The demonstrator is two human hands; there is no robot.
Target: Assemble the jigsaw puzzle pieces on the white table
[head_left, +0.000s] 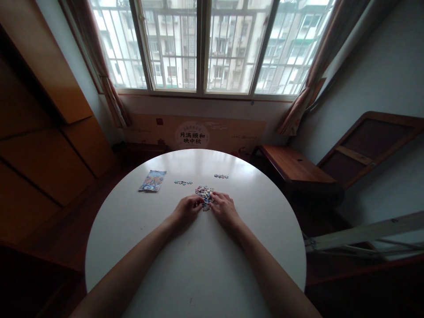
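A small heap of jigsaw puzzle pieces (205, 191) lies on the round white table (132, 247), between my two hands. At its left edge is my left hand (188, 208), its fingers curled together against the pieces. Whatever those fingers hold is too small to make out. My right hand (225, 209) rests on the heap's right side with its fingers stretched out and touching pieces. Beyond the heap, one small group of puzzle pieces (183, 182) lies to the left and another group of pieces (221, 176) to the right.
A colourful printed picture sheet or packet (153, 181) lies on the table's left part. Behind the table stands a long printed cardboard panel (218, 128) under the barred window. A low wooden bench (294, 163) is at the right, orange cabinets (29, 176) at the left.
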